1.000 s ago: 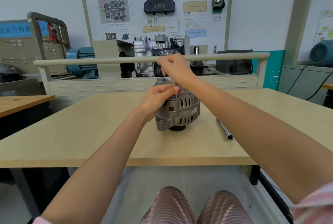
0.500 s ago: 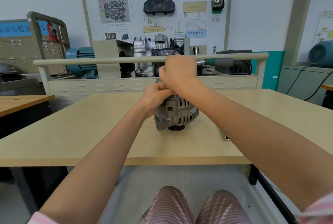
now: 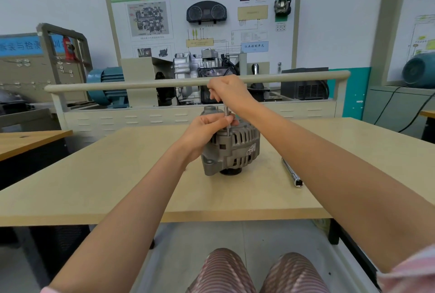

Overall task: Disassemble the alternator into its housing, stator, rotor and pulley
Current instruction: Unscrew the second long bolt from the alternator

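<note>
While the alternator (image 3: 231, 149) stood pulley-end down on the surface (image 3: 117, 175), straight ahead of the person and directly under both hands, the relation that mattered was the upright line of the slim driver (image 3: 226, 116) over the housing's top edge. Its shaft ran vertically, down from the right hand (image 3: 227, 91) to a fastener at the near upper rim of the housing, so any turn or lift would have had to follow that same vertical axis. The right hand sat above the alternator, fingers curled round the driver's handle. The left hand (image 3: 208, 129) lay lower and nearer the body of the unit, on its left upper side, fingertips pinching the shaft close to where it met the housing, apparently to keep the tip seated. The left hand was thus the closer of the two to the fastener; the right was the one placed to supply the turning.

A long socket bar (image 3: 292, 172) lay on the surface off to the right of the hands, untouched.

Compared with half a second before, the right hand had risen clear of the left, so that the shaft between them, then hidden, showed again; the alternator had not visibly shifted.
</note>
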Demonstrator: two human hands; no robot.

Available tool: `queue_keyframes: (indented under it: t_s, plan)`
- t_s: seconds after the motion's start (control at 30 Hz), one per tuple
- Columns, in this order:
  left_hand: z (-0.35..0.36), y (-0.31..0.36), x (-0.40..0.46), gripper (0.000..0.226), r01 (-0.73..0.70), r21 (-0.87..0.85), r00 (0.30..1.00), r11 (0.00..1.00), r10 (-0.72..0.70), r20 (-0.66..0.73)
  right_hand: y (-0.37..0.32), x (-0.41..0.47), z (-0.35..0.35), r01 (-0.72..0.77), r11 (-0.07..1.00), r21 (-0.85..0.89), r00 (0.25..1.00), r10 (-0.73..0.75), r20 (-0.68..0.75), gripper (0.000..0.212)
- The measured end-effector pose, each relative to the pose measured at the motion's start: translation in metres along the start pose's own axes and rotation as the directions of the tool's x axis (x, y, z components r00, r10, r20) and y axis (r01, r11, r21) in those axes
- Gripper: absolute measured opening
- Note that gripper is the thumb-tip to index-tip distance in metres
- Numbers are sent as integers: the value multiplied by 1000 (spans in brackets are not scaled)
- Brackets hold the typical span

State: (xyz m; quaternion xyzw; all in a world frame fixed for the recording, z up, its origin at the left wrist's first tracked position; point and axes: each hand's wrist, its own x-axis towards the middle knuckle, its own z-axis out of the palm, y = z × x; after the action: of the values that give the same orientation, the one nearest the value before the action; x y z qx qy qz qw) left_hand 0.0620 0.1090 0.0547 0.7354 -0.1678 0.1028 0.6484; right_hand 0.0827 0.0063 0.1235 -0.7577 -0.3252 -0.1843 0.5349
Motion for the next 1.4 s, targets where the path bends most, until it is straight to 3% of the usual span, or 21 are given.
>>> queue_keyframes:
  t_s: [0.13, 0.23, 0.37, 0.47, 0.57, 0.73, 0.83, 0.93, 1.03, 1.1, 1.17, 1.4]
  plan:
    - [0, 1, 2, 12, -3, 13, 999, 1000, 3, -34, 3, -1, -2, 53, 991, -119, 998, -55, -7, 36]
    - [0, 2, 4, 8, 4, 22, 999, 1000, -3, -50, 5, 1, -3, 99, 927, -363, 992, -119, -34, 32]
    - [4, 5, 6, 13, -17, 62, 992, 998, 25, -120, 7, -1, 1, 100, 591, -800, 960, -270, -79, 30]
    - [8, 6, 8, 21, -4, 118, 981, 993, 27, -190, 6, -3, 6, 20, 392, -920, 943, -313, -113, 11]
    - [10, 4, 8, 23, -1, 125, 977, 992, 28, -211, 5, -3, 9, 56, 324, -944, 939, -339, -61, 17]
    - [5, 7, 9, 23, -17, 233, 991, 972, 47, -126, 3, 1, 6, 155, 358, -921, 942, -335, 28, 18]
    - [5, 13, 8, 28, -78, 300, 993, 951, 101, -62, 3, 2, 3, 231, 454, -860, 938, -339, 73, 32]
    - [2, 14, 5, 22, -99, 251, 993, 963, 79, 87, 2, 3, -2, 269, 739, -617, 959, -267, 98, 46]
    - [-3, 12, 5, 31, -74, 229, 992, 971, 47, 119, 2, 5, -4, 121, 972, -200, 991, -109, 73, 49]
    - [-4, 10, 6, 32, -71, 212, 991, 975, 44, 129, 3, 7, -2, 20, 999, -44, 998, -18, 53, 48]
    - [-3, 10, 5, 27, -78, 205, 991, 976, 54, 120, 4, 8, 0, -7, 1000, -10, 999, 7, 39, 46]
    - [0, 6, 3, 23, -146, 238, 989, 960, 136, 55, 5, 0, 1, 120, 975, -190, 990, -132, -53, 38]
